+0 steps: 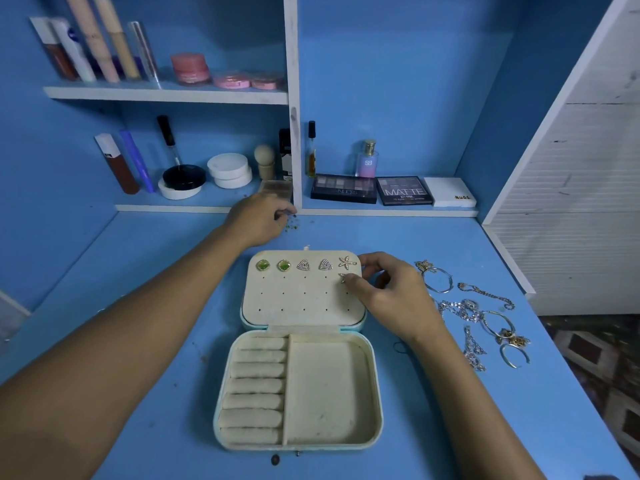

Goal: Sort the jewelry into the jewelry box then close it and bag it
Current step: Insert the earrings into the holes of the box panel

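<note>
A cream jewelry box lies open on the blue desk, its lid flat behind it. The lid's top row holds two green studs, two silver triangular studs and a starfish earring. My right hand pinches a second small earring against the lid's second row, right end. Beyond the box, near the shelf edge, my left hand has its fingers curled over tiny dark pieces; whether it holds any is hidden. Rings, bangles and chains lie to the right of the box.
The shelf behind carries makeup palettes, a perfume bottle, round jars and tubes. A white slatted panel bounds the desk on the right. Two small dark bits lie in front of the box.
</note>
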The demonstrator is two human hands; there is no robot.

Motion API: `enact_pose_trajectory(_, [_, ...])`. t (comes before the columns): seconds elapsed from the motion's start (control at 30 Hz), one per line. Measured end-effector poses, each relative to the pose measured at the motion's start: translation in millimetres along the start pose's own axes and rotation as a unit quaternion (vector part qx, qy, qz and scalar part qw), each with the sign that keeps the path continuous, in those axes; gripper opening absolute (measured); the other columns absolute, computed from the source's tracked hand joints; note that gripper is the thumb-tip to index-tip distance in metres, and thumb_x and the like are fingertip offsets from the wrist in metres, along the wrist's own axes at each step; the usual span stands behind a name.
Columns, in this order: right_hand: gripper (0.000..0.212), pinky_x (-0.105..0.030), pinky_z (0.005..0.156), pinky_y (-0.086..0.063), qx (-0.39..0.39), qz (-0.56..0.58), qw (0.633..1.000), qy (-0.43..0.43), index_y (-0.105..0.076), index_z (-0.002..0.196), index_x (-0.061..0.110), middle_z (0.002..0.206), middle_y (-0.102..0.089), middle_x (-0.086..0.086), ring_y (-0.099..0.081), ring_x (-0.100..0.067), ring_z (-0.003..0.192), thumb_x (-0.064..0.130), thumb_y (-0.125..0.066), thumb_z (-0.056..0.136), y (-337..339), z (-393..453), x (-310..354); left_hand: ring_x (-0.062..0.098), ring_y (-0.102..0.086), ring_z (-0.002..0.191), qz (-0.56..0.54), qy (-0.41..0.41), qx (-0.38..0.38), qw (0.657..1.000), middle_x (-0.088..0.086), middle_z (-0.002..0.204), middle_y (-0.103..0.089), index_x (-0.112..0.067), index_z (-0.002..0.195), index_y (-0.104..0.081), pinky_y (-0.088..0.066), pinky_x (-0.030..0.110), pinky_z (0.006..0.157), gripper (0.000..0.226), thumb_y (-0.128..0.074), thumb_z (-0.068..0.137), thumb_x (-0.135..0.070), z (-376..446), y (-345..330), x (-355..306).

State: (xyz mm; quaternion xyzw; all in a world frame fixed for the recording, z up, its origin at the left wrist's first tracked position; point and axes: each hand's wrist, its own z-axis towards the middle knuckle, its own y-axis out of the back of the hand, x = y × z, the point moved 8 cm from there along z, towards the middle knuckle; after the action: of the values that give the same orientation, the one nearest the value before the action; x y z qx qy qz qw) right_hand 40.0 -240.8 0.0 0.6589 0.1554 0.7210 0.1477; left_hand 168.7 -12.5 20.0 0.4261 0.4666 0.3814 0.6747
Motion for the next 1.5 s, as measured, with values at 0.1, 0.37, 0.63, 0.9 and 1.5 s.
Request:
enact_pose_trajectory(0.1, [0.009, -0.016, 0.060, -0.038, 0.002, -0.002, 1.000, 0.001, -0.068, 0.093, 0.034, 0.080, -0.064, 0.013, -0.049, -0.003, 0.060, 0.033, -0.074, 0.086, 0.5, 0.3, -1.0, 0.024, -0.056, 0.111, 0.015, 0.011, 0.014, 1.000, -0.001, 0.121, -0.063, -0.027, 0.120, -0.070, -0.048, 0.034, 0.088, 0.034, -0.047, 0.098, -0.017, 3.8, -3.6, -4.9])
enact_pose_trajectory(0.37, [0.010, -0.018, 0.060, -0.038, 0.008, -0.008, 1.000, -0.003, -0.068, 0.095, 0.033, 0.082, -0.063, 0.013, -0.048, -0.004, 0.059, 0.034, -0.073, 0.087, 0.5, 0.9, -1.3, 0.025, -0.048, 0.114, -0.006, -0.019, 0.010, 1.000, 0.002, 0.113, -0.064, -0.022, 0.114, -0.074, -0.046, 0.035, 0.090, 0.034, -0.049, 0.095, -0.008, 8.6, -11.6, -16.1])
enact_pose_trajectory(0.63, [0.011, -0.020, 0.061, -0.037, 0.005, -0.011, 1.000, 0.001, -0.069, 0.096, 0.031, 0.083, -0.064, 0.011, -0.046, -0.004, 0.057, 0.034, -0.074, 0.086, 0.8, 1.0, -1.1, 0.014, -0.040, 0.098, -0.013, -0.057, 0.031, 0.998, -0.013, 0.098, -0.063, -0.028, 0.097, -0.077, -0.037, 0.033, 0.095, 0.010, -0.070, 0.090, -0.029, 14.0, -9.6, -31.1])
enact_pose_trajectory(0.9, [0.012, -0.022, 0.062, -0.037, 0.008, -0.013, 1.000, 0.000, -0.069, 0.097, 0.030, 0.083, -0.064, 0.011, -0.047, -0.005, 0.059, 0.034, -0.074, 0.086, 0.8, 1.1, -1.0, 0.009, -0.039, 0.096, -0.009, -0.034, 0.041, 0.999, -0.017, 0.090, -0.061, -0.026, 0.091, -0.075, -0.036, 0.032, 0.096, 0.005, -0.071, 0.090, -0.028, 18.0, -12.8, -32.1])
enact_pose_trajectory(1.5, [0.016, -0.020, 0.060, -0.039, 0.003, 0.009, 1.000, 0.007, -0.069, 0.102, 0.030, 0.082, -0.063, 0.013, -0.045, -0.004, 0.056, 0.033, -0.074, 0.087, 0.5, -2.8, -0.7, 0.019, -0.061, 0.083, -0.009, -0.040, 0.054, 0.998, -0.005, 0.080, -0.064, -0.017, 0.081, -0.060, -0.052, 0.033, 0.078, 0.008, -0.065, 0.085, -0.012, 14.5, 6.7, -47.8])
